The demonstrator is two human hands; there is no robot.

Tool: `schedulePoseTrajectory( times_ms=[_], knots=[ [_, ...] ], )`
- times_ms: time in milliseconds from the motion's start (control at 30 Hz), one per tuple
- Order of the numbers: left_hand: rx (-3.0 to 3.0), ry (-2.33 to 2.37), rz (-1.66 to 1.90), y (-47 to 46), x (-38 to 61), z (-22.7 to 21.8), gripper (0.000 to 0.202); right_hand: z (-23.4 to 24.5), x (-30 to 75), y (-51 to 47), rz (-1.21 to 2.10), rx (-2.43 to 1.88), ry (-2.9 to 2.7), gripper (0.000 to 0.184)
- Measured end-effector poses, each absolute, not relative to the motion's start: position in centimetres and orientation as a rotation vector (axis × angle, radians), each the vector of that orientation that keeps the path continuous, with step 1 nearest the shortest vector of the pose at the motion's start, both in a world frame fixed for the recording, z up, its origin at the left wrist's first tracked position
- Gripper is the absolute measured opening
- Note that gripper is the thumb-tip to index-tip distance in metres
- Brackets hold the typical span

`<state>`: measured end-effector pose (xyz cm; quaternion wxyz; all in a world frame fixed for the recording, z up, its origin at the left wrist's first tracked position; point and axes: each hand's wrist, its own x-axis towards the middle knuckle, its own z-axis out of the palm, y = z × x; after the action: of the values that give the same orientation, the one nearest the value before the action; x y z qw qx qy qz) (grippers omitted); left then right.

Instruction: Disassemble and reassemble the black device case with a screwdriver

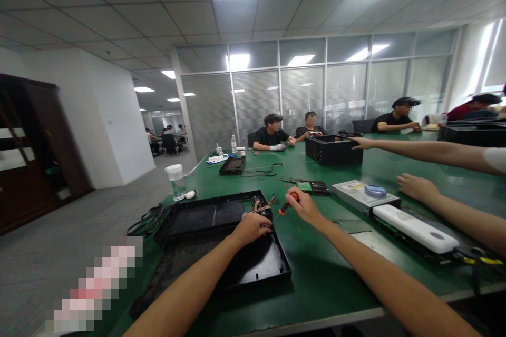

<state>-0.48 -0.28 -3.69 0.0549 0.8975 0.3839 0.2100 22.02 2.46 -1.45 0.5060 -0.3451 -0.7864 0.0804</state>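
Note:
My right hand [303, 207] is closed round the orange-and-black handle of a screwdriver [291, 201]. The screwdriver slants down to the left, its thin shaft reaching towards the fingers of my left hand [253, 229]. Those fingers are curled together at the right end of an opened black casing [213, 216]; what they pinch is hidden. Beside them a bundle of thin brownish wires [263, 206] sticks out of the casing's corner. Nearer to me lies a flat black panel [264, 260], partly under my left forearm. I cannot see exactly where the screwdriver's tip rests.
Right of my hands are a metal drive box [358, 192] with a blue round tin [375, 190] and a white long case [415, 227]. Another person's hand [415, 188] lies nearby; their other touches a black box [334, 151]. A lidded clear jar [176, 184] stands left.

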Motion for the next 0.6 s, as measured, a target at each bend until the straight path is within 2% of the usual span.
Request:
schedulePoseTrajectory(
  times_ms=[333,600],
  knots=[
    [2.733,1.195,0.63,-0.3,-0.5,-3.7,0.013,-0.7,21.9,1.8,0.25,-0.896,-1.953,0.023],
    [2.743,1.195,0.621,-0.3,-0.6,-3.8,0.01,0.1,21.7,0.8,0.117,-0.906,-2.094,0.026]
  ],
)
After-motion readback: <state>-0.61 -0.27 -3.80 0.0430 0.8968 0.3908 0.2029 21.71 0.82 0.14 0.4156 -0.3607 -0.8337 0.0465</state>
